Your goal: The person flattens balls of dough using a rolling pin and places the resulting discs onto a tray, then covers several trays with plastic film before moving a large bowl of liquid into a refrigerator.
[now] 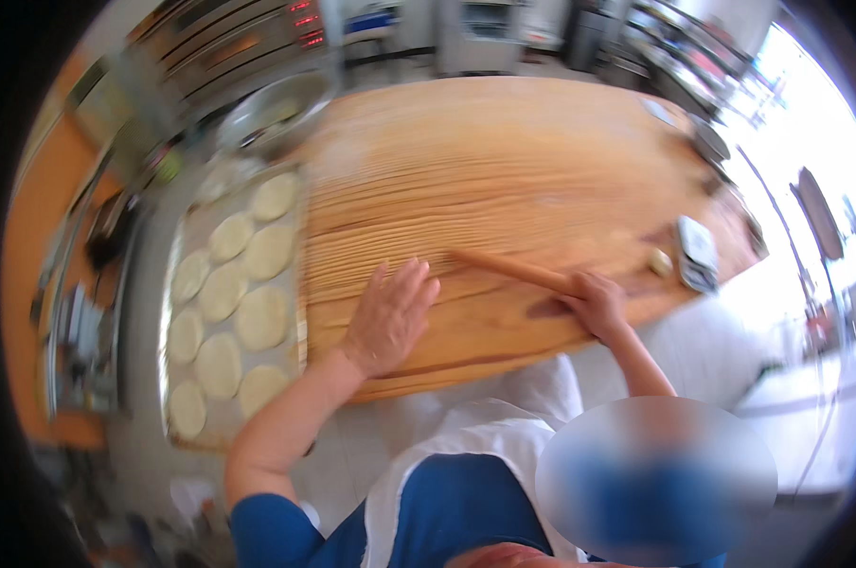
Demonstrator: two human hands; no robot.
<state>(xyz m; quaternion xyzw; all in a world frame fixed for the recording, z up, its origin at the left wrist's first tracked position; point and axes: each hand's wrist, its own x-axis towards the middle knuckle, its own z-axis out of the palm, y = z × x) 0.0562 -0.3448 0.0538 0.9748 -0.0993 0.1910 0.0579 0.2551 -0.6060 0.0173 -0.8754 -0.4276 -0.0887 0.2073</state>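
Note:
My right hand (598, 304) grips the near end of a wooden rolling pin (510, 267), which slants to the left over the wooden worktable (485, 163). My left hand (392, 319) is spread flat with its palm down, over the table near the pin's far tip, and holds nothing. To its left lies a lined metal baking tray (303, 341) bearing several flat rounds of dough (261, 317). A small lump of dough (659, 263) sits near the table's right end, beside a small kitchen scale (696, 245).
A large metal bowl (279, 113) stands beyond the tray, with a plastic bag next to it. A deck oven (222, 50) is at the back left. Round metal dishes (709, 138) lie at the table's far right edge. An orange counter (59, 270) runs along the left.

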